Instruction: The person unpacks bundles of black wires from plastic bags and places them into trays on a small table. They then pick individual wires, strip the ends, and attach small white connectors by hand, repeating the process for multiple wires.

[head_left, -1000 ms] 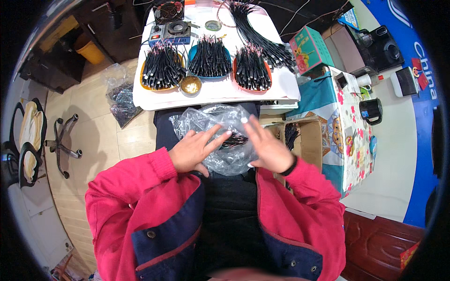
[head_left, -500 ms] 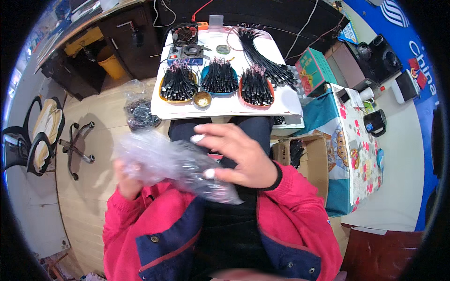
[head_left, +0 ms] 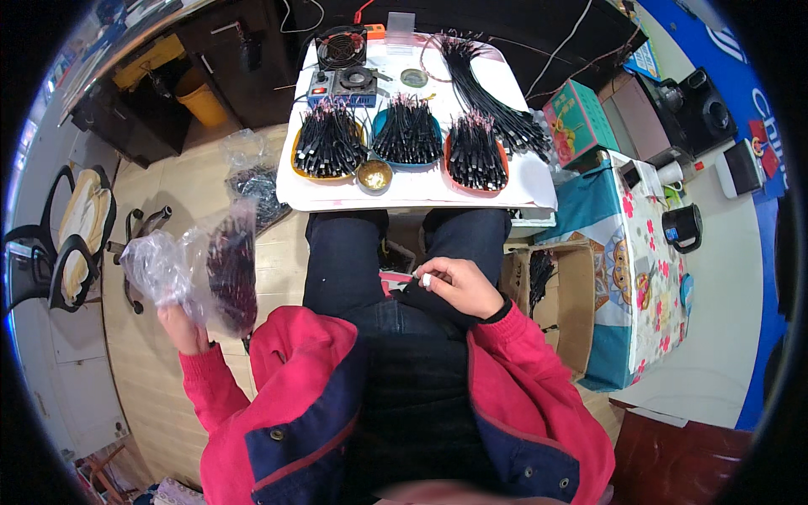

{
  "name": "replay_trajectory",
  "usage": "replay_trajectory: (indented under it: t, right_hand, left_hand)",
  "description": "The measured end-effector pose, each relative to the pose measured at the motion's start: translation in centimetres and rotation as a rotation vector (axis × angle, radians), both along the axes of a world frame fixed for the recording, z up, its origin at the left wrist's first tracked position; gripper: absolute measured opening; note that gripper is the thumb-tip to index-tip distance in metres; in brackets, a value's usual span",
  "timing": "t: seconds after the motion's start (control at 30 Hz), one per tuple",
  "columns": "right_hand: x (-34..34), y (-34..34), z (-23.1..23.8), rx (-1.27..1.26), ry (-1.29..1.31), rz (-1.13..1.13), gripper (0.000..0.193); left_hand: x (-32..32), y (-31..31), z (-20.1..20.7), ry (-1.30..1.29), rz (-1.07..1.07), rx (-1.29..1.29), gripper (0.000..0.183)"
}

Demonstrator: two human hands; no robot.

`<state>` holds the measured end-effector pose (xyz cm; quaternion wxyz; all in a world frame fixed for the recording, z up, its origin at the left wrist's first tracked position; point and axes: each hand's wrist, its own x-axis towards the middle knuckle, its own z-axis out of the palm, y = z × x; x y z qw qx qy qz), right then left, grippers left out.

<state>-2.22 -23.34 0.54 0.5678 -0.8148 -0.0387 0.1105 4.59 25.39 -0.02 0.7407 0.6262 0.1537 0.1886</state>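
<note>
Now plastic bag [head_left: 198, 268] farther left

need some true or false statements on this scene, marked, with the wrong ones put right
1. The left hand holds a clear plastic bag: true.
2. The right hand grips the bag too: false; it is over the lap, apart from the bag.
3. The blue bowl sits between the yellow bowl and the red bowl: true.
4. The black mug stands on the white table: false; it stands on the flowered cloth.
</note>
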Motion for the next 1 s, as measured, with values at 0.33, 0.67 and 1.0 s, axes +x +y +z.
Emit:
replay_trajectory:
  t: [0.33, 0.67, 1.0]
  right_hand:
    - [0.6, -1.0, -1.3, -0.027, 0.149, -0.022, 0.018]
    - [1.9, 2.0, 7.3, 0.037, -0.198, 0.19, 0.019]
    - [-7.6, -1.2, 14.6, -0.148, -0.51, 0.462, 0.02]
  left_hand:
    - [5.4, -3.0, -8.1, 0.092, -0.009, -0.191, 0.019]
    - [-2.9, -9.6, 8.4, -0.135, -0.827, 0.01, 0.026]
    - [-3.1, -22.9, 12.5, -0.126, -1.78, 0.287, 0.023]
